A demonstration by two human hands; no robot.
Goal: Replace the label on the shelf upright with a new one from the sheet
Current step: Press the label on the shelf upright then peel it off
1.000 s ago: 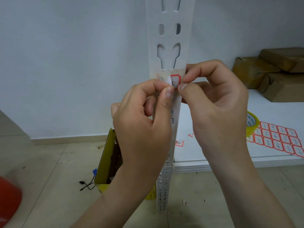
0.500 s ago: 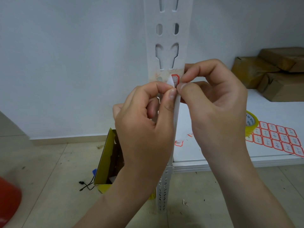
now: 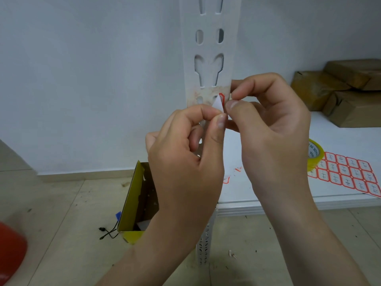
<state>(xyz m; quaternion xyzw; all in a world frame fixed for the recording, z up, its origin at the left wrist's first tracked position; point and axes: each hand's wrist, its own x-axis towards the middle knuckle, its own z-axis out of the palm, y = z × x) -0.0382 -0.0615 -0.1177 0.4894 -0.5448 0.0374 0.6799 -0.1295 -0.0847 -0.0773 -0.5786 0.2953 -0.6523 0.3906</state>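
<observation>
Two bare hands and forearms rise from the lower edge of the view, with no sleeve, glove, watch, ring or band on any part that shows. The left hand (image 3: 181,159) is seen from its back, knuckles and the creases over them plain, and its thumb shows a short, unpainted nail trimmed close to the tip. The right hand (image 3: 274,129) is seen more from the thumb side, with a broad thumb whose nail is likewise short and bare. The fingers (image 3: 255,83) of that hand are smooth, slim and unadorned. Both wrists are uncovered, and the forearms widen toward the bottom of the frame, where they are cut off.
</observation>
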